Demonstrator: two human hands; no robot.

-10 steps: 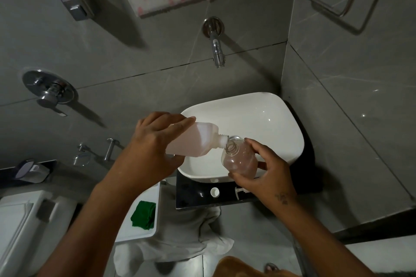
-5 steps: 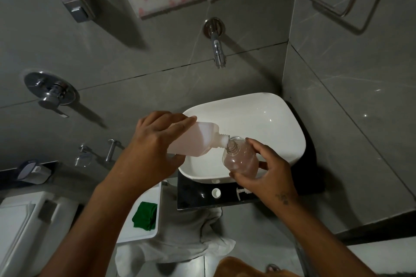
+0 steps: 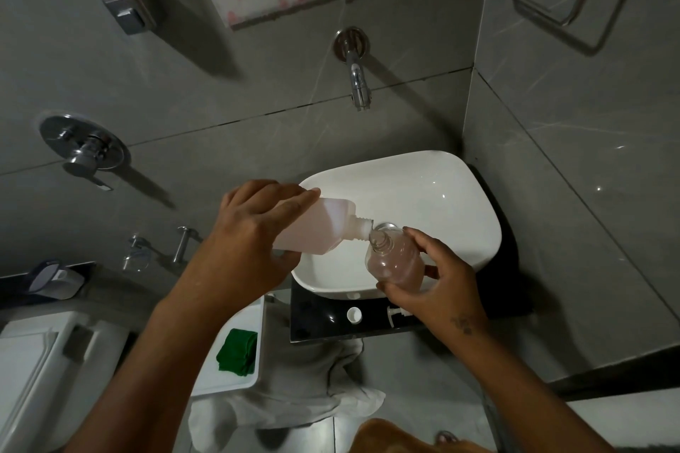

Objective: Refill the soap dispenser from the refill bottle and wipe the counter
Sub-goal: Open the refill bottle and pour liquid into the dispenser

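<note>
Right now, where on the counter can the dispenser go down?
The black counter is bare left of the white cap. Between the cap and the pump head is tight. The right hand covers the rest.

Open basin (image 3: 441, 195) under tap (image 3: 358, 85); cap (image 3: 354, 314), apparently pump (image 3: 399, 314), on counter (image 3: 316, 320).

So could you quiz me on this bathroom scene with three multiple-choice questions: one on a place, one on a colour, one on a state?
1. Where does the folded cloth lie?
A in the basin
B on the white tray beside the toilet
C on the tap

2. What colour is that cloth?
A red
B green
C yellow

3. How is the refill bottle held?
A upright, capped
B tipped, neck at the soap dispenser mouth
C lying on the counter

Answers: 1 B, it rests on the white tray; 2 B, plainly green; 3 B, the left hand tilts it while the right hand holds the dispenser.
</note>
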